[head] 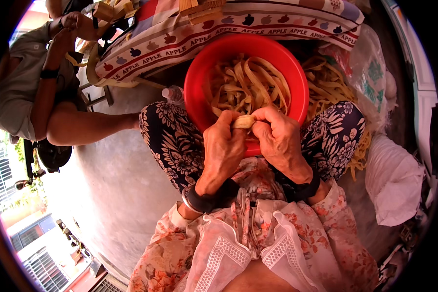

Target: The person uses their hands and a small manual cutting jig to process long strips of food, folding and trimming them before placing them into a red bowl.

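Between my two hands, over the near side of a red plastic basin, is a small folded piece of pale yellow strip (244, 122). My left hand (224, 142) pinches one end of it between thumb and fingers. The other end is gripped by my right hand (279, 137). The red basin (195, 87) stands between my knees, with a loose heap of long flat yellowish strips (253, 84) inside. What the strips are made of cannot be told. My palms are hidden from view.
More strips (326, 87) are heaped right of the basin, near a clear plastic bag (372, 76) and a white sack (394, 179). A plastic bottle (173, 94) stands left of it. Beyond is a cloth-covered table (149, 47) with wooden blocks (202, 9). Another person (25, 84) sits at left.
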Demonstrator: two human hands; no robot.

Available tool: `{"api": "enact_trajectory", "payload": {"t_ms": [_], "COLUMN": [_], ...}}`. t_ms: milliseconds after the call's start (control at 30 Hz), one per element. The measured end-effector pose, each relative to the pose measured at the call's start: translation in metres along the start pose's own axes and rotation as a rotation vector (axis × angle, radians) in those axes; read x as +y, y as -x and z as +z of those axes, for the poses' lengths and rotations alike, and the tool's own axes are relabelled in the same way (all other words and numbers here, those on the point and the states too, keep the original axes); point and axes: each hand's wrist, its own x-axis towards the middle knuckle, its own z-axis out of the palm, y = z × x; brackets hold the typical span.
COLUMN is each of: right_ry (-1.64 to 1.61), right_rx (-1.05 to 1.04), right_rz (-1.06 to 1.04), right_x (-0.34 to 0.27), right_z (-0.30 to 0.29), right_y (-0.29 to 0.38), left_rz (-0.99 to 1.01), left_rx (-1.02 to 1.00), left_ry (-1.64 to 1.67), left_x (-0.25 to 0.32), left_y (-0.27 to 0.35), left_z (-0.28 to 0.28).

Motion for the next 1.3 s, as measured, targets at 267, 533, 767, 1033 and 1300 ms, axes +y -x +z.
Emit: {"api": "enact_trajectory", "payload": {"t_ms": [267,533,767,1033,1300], "right_ry": [-0.11,-0.264,-0.327,-0.31,-0.537], "right_rx": [-0.024,-0.163,0.03,-0.02,-0.105], "right_rz": [0.171,0.404,0.192,0.241,0.477], "right_x": [0.014,0.002,-0.001,-0.003,-0.007], "right_z": [-0.002,-0.014,-0.009,-0.019,-0.029], "right_y": [0.0,-0.008,0.001,-0.005,-0.009], "left_rz": [-0.358,-0.465,-0.46,-0.546,-0.523], "left_rx": [-0.295,-0.518,-0.34,-0.386,-0.28], "left_ry": [0.759,1.206,1.132,0.969,0.888], "left_x": [0.009,-0.011,-0.006,0.007,0.023], "left_y": [-0.004,-0.005,-0.005,0.001,0.009], "left_z": [-0.011,-0.017,-0.011,-0.016,-0.014]}}
